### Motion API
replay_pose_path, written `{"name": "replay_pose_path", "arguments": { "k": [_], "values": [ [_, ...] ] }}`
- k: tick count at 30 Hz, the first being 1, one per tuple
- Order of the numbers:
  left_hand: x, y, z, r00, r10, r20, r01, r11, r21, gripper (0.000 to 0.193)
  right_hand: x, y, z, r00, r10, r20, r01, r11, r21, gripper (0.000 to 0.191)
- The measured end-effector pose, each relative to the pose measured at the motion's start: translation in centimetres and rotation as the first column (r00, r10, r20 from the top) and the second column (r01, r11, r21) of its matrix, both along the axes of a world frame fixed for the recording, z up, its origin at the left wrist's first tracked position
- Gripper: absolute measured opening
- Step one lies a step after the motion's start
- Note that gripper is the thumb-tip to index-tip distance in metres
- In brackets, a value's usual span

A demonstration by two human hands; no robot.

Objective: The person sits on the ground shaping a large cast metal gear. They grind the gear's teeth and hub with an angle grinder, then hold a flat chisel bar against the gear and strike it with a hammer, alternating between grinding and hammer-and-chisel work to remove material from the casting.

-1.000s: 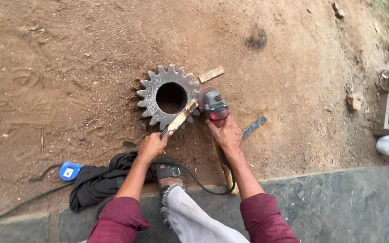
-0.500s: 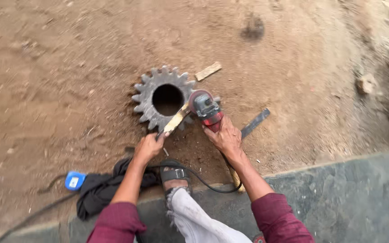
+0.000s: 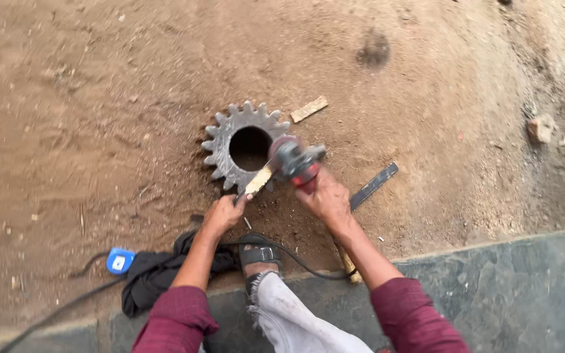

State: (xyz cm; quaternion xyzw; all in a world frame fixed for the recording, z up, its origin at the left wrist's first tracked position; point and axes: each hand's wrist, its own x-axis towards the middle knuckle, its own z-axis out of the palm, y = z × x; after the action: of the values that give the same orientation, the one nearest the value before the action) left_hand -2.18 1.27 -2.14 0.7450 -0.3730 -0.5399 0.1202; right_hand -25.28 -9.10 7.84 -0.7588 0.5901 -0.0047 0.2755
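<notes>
a: right hand grip closed around the body of a red and grey angle grinder; fingers wrapped, no gap seen.

b: left hand?

a: grip closed on the near end of a pale wooden-looking handle. the handle runs up and away from that grip to the grinder head. cannot tell how it joins the tool.

b: where is the grinder relative to the workpiece?

a: just beyond the right grip, its head sits at the near-right rim of a large grey toothed gear. gear lies flat on the dirt ground, round bore in the middle. head overlaps the gear's teeth; actual contact not resolvable.

b: surroundings?

a: black cord curves from below the right grip, past a sandalled foot set between the two forearms. right of the right grip: a flat dark metal strip on the dirt. beyond the gear: a small wooden block. left of and below the left grip: a dark cloth, with a small blue object beside it. grey stone slab nearest the person.
</notes>
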Motion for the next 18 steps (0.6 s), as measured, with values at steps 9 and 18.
{"name": "replay_pose_path", "arguments": {
  "k": [9, 18],
  "values": [
    [-0.1, -0.2, 0.5, 1.0, -0.003, 0.008, 0.004, 0.999, -0.043, 0.075, -0.9, 0.5, -0.9, 0.994, 0.077, -0.082, -0.089, 0.984, -0.154, 0.062],
    [-0.1, -0.2, 0.2, 1.0, -0.008, 0.002, 0.008, 0.996, -0.085, 0.078, -2.8, 1.4, -3.3, 0.99, 0.142, 0.018, -0.125, 0.915, -0.383, 0.085]
  ]
}}
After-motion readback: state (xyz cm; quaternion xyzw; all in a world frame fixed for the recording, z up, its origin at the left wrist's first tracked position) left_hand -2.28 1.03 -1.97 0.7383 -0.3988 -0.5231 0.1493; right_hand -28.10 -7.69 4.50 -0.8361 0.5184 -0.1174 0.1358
